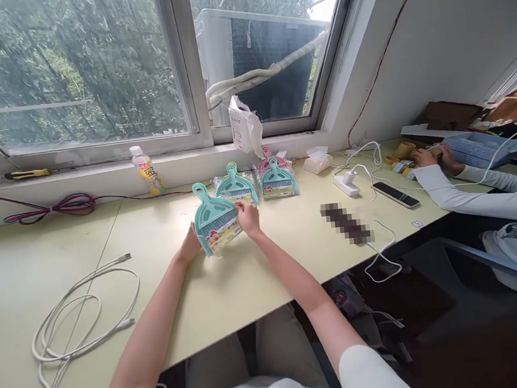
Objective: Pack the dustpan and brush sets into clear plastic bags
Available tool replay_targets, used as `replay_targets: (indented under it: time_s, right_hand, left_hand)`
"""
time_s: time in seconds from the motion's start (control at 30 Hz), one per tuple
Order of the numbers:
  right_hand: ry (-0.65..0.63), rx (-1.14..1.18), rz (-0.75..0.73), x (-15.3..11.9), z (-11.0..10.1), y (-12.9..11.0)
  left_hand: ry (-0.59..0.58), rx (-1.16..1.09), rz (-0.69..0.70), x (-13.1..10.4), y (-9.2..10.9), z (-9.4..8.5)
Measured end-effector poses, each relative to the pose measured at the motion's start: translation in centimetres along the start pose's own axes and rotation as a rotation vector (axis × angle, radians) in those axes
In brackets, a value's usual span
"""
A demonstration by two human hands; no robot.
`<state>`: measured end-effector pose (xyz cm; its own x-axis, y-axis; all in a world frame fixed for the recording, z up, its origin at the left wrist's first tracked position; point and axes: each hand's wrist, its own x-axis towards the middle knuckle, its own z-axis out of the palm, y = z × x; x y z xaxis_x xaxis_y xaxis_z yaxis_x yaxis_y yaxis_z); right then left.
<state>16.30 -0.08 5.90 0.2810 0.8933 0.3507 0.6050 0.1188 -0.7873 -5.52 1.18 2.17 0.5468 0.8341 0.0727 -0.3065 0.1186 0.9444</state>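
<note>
A teal dustpan-and-brush set in clear wrapping with a printed label is held up, tilted, above the table. My right hand pinches its right edge, fingers closed. At its left edge is my left hand, partly hidden behind the set, its fingers mostly out of sight. Just behind stands another wrapped teal set with a yellow-green rimmed handle. Beside that, to the right, a teal set rests in front of a pink one.
A coiled white cable lies at left. Along the windowsill stand a bottle and a white paper bag. To the right are tissues, a power strip, a phone and another person's hands over tape rolls.
</note>
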Motion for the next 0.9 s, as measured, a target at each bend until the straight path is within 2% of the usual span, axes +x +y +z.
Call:
replay_targets:
  time_s: [0.07,0.13,0.3,0.4,0.43,0.5,0.57,0.63,0.73,0.9]
  right_hand:
    - [-0.016,-0.017,-0.002,-0.9,1.5,-0.1]
    - [-0.021,-0.038,-0.04,-1.5,1.8,0.3]
    - [0.023,-0.146,-0.108,-2.2,0.8,1.7]
    - [0.073,-0.232,-0.285,-2.5,0.5,1.7]
    - [0.03,-0.25,-0.37,-2.6,0.5,1.5]
    - [-0.14,-0.268,-0.521,-2.8,0.7,1.2]
    - [-0.263,-0.278,-0.585,-3.1,1.0,0.9]
    - [-0.245,-0.263,-0.555,-3.4,1.1,0.8]
    - [-0.185,-0.163,-0.429,-3.3,0.8,1.0]
    - [-0.308,0.203,-0.076,-2.6,0.8,1.5]
  left_hand:
    - [0.072,-0.069,0.017,-0.3,0.2,-0.5]
    - [0.103,-0.115,0.031,-0.4,0.5,-0.8]
    - [0.057,-0.044,-0.016,-0.3,0.5,-0.1]
    - [0.105,0.007,-0.015,-0.2,0.4,0.4]
    - [0.132,-0.001,-0.001,-0.2,0.5,0.4]
    - [0.204,-0.036,0.042,-0.2,0.7,0.3]
    - [0.282,-0.066,0.087,-0.2,0.8,0.1]
    - [0.344,-0.092,0.116,-0.1,1.0,0.0]
    - [0.41,-0.148,0.13,-0.1,1.0,-0.1]
    - [0.461,-0.211,0.093,-0.1,1.0,-0.4]
